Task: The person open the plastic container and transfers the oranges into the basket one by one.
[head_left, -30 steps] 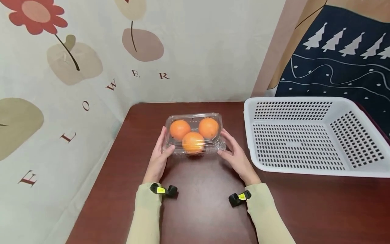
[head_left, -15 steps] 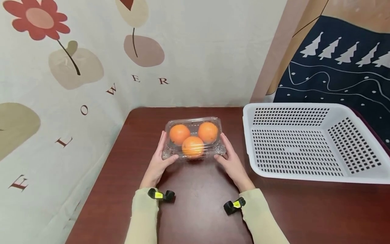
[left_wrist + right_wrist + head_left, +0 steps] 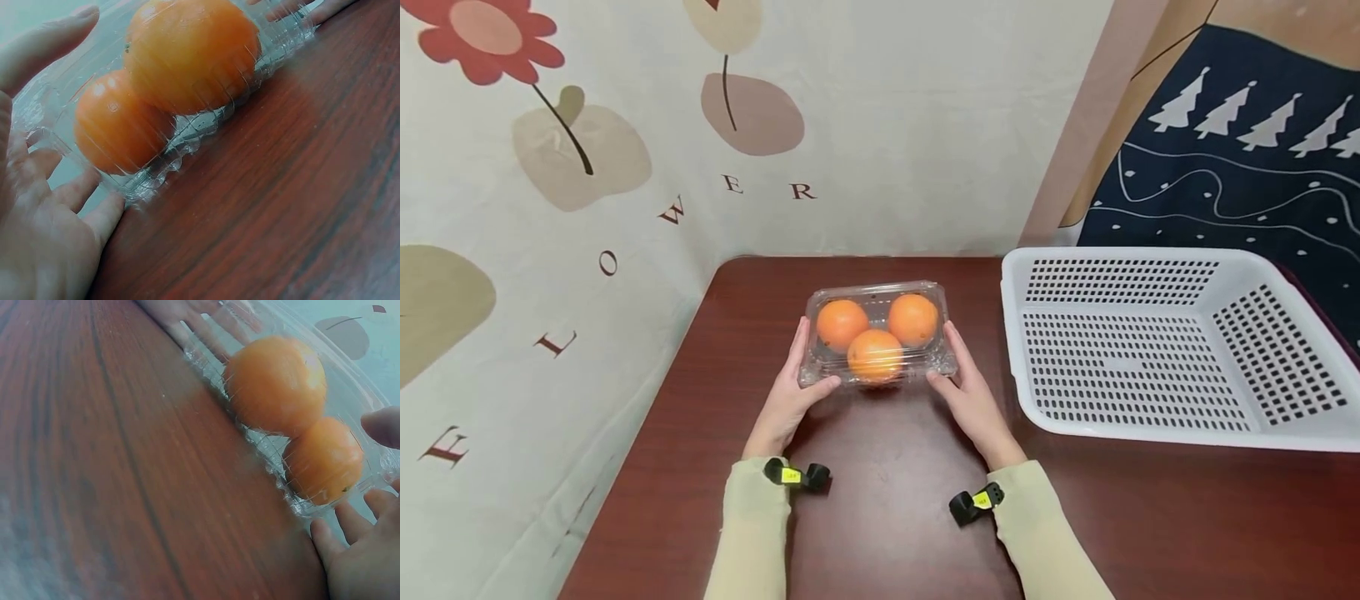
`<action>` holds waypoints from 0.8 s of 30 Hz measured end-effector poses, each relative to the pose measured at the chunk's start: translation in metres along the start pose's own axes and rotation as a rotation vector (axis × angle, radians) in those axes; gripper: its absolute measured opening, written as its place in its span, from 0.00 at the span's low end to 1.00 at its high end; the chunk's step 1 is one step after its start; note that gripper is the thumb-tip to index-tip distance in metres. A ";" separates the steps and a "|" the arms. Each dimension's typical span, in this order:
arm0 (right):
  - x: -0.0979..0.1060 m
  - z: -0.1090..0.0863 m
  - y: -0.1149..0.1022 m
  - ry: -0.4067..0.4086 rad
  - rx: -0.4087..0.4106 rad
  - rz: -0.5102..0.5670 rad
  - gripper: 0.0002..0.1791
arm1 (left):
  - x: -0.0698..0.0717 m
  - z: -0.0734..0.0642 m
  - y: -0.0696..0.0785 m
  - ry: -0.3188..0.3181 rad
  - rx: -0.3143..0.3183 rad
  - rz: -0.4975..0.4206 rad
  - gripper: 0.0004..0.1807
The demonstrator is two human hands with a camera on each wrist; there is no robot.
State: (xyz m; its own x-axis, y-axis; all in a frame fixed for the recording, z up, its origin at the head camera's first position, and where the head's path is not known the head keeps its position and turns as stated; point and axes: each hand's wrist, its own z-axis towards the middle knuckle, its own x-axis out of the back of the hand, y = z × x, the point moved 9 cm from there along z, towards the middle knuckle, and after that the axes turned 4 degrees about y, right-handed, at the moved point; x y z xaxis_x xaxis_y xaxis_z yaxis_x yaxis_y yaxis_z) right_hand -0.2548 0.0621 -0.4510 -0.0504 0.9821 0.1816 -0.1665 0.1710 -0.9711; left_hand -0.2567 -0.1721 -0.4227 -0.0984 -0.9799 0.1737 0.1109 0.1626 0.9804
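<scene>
A clear plastic clamshell box (image 3: 927,360) with a ribbed front stands on the table, its lid down. Through the plastic show three oranges: one in front (image 3: 875,357), one back left (image 3: 842,325) and one back right (image 3: 913,320). My left hand (image 3: 781,407) holds the box's left end, thumb at the front corner and fingers along the side. At the opposite end my right hand (image 3: 976,408) grips it the same way. In the left wrist view the left fingers (image 3: 80,190) touch the box's lower edge, close to the tabletop. The right wrist view shows the right fingertips (image 3: 350,522) likewise.
A large white plastic basket (image 3: 1150,423) with slotted walls stands right of the box on the dark reddish-brown table (image 3: 880,517). Behind the table hangs a pale printed cloth (image 3: 910,125), with a dark blue tree-patterned one (image 3: 1225,183) at right.
The thumbs have shifted slightly inward along the box's front edge, and the right wrist has drawn in a little to the left. The box stays in about the same place.
</scene>
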 end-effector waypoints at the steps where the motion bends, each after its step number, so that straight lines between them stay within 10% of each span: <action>1: 0.000 0.000 0.000 -0.002 -0.001 0.000 0.37 | 0.000 0.000 0.000 0.002 -0.001 0.003 0.50; 24: 0.000 -0.001 0.000 0.001 -0.023 -0.056 0.37 | -0.003 0.000 0.002 0.010 0.005 0.050 0.53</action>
State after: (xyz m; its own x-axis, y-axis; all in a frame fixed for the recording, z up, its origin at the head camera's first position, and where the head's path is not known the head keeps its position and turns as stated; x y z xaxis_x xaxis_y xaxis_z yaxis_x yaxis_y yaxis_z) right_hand -0.2537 0.0617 -0.4512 -0.0408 0.9709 0.2358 -0.1463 0.2277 -0.9627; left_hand -0.2562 -0.1693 -0.4213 -0.0828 -0.9716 0.2217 0.1108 0.2121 0.9709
